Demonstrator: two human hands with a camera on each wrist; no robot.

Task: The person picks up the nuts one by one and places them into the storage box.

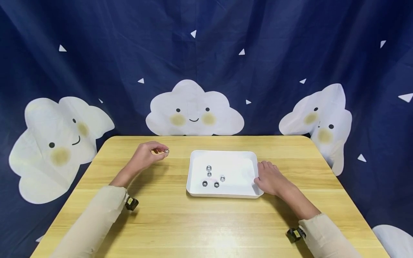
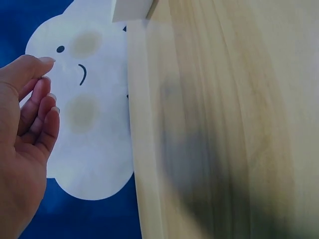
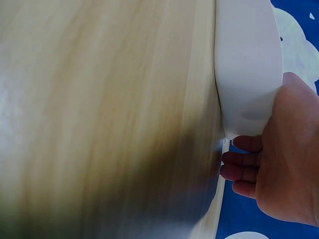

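My left hand (image 1: 149, 154) is raised left of the white tray (image 1: 226, 196), pinching a small metal nut (image 1: 166, 151) between thumb and fingertips. In the left wrist view that hand (image 2: 27, 129) shows its thumb over curled fingers, and the nut cannot be made out. Several silvery hex nuts (image 1: 222, 178) lie in the left half of the tray. At the tray's right end my right hand (image 1: 271, 178) grips the wall, thumb over the rim. The right wrist view shows this hand (image 3: 291, 154) at the tray's corner, its fingers against the outer side.
The tray stands on a light wooden table (image 1: 200, 225) with rounded far corners. Behind the table hangs a dark blue curtain (image 1: 206, 61) with white clouds and triangles. Each sleeve carries a small black device at the wrist.
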